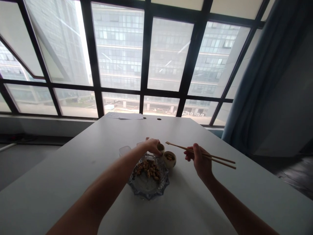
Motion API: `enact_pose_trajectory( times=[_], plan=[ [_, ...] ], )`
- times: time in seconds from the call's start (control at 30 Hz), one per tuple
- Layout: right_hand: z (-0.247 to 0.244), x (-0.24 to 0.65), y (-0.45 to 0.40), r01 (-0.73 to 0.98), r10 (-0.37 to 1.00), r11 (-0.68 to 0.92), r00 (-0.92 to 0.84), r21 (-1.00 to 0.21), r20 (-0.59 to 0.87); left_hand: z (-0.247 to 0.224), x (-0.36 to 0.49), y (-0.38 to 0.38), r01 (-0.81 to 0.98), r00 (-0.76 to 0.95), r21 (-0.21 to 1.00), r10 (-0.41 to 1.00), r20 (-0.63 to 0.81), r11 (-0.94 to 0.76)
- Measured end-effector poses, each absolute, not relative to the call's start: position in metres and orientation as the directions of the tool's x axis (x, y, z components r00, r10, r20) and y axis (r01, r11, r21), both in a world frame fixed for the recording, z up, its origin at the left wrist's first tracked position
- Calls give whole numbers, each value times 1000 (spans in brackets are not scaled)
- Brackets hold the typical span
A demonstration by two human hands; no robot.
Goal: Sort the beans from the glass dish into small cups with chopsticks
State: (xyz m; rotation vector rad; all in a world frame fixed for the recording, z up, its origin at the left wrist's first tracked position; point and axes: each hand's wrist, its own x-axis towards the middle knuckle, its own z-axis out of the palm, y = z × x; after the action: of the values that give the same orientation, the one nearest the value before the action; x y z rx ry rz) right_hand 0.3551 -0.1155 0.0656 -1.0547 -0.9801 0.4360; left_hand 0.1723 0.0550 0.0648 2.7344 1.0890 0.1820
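Note:
My left hand (153, 146) reaches over the far rim of a scalloped glass bowl (148, 193) and has its fingers on a small round cup (160, 147). Brown nuts (148, 169), seemingly in their shells, lie in the far half of the bowl. Right beside the bowl stands a second small cup (170, 160) with a few nuts inside. My right hand (200, 160) is closed around a pair of wooden chopsticks (217, 157), their tips pointing left above the table, near the cups. Nothing shows between the chopstick tips.
A clear plastic container (125, 150) stands left of my left hand, with another partly hidden behind the wrist. White papers (126, 116) lie at the far edge of the white table (117, 129). Windows rise beyond it, and a blue curtain (251, 98) hangs at the right.

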Motion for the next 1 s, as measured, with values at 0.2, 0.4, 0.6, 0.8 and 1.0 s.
enact_pose_trajectory(
  times=[0.2,0.4,0.6,0.8,1.0],
  plan=[
    [67,354,-118,155,698,485,525,-861,487,68,169,47,601,772,155,619,141,-784],
    [59,346,-111,266,726,459,438,-848,530,62,165,51,573,786,151,592,177,-806],
    [66,338,-86,337,815,423,263,-841,516,57,160,60,603,759,215,635,144,-768],
    [97,330,-110,359,877,372,167,-856,451,67,156,50,664,723,244,690,31,-707],
    [109,307,-131,514,963,251,-216,-820,159,80,142,41,651,728,252,683,63,-716]
  ],
)
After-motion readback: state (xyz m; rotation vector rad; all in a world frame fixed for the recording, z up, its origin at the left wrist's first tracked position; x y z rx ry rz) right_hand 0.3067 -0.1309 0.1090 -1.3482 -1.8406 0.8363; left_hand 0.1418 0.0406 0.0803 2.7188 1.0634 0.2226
